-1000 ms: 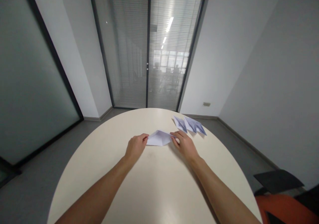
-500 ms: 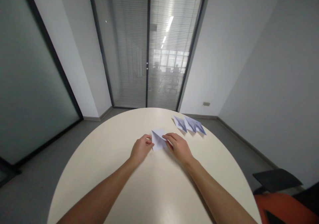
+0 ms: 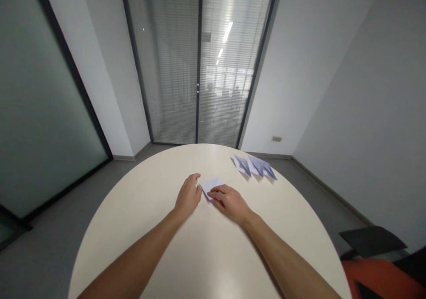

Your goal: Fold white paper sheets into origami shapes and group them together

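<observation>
A small folded sheet of white paper lies on the round table between my hands. Beside its left corner is my left hand, thumb apart from the fingers and nothing held in them. My right hand covers the paper's near right part, with fingers bent together on its folded edge. The thumb side is low against the paper, and part of the sheet is hidden beneath that hand. Farther back on the right, several folded white paper pieces overlap in a row close to the table's rim.
The cream round table fills the lower middle. An orange chair with a black armrest stands at the lower right. Behind the table is a glass partition with blinds, with white walls to either side.
The raised flap of the paper has been folded down toward me. My right hand moved slightly left and nearer with it. My left hand let go of the left edge and its fingers spread.
</observation>
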The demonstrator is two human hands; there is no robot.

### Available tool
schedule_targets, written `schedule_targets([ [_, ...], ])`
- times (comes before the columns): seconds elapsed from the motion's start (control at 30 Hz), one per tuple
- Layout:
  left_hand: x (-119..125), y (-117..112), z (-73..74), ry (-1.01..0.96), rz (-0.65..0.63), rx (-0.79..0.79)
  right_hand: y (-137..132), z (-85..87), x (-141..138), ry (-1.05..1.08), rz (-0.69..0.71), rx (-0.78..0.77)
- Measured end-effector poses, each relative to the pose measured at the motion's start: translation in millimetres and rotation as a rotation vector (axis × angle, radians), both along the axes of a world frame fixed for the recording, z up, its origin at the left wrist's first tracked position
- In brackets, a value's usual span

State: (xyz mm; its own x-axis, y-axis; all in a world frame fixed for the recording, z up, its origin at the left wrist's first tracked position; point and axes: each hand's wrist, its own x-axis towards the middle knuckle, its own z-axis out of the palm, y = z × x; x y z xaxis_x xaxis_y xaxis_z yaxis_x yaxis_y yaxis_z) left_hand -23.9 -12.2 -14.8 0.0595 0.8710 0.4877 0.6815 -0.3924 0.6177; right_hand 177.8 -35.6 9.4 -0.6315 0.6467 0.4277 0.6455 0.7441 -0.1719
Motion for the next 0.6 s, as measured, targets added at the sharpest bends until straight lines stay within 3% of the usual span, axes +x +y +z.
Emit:
schedule_targets([
  [0.13, 1, -3, 0.2, 0.039, -0.191, -0.062, -5, 2.4, -3, 0.002, 0.104, -0.076],
  [0.27, -1, -7, -3.3, 0.178, -0.259, -0.107, -7, 6.1, 0, 0.046, 0.133, -0.159],
  [0.43, -5, -14, 0.4, 0.394, -0.393, 0.006, 2, -0.4, 13, 0.161, -0.116, -0.208],
  [0.6, -4, -22, 14.1, 0.493, -0.487, 0.006, 11, -11.4, 29, 0.013, -0.134, -0.225],
])
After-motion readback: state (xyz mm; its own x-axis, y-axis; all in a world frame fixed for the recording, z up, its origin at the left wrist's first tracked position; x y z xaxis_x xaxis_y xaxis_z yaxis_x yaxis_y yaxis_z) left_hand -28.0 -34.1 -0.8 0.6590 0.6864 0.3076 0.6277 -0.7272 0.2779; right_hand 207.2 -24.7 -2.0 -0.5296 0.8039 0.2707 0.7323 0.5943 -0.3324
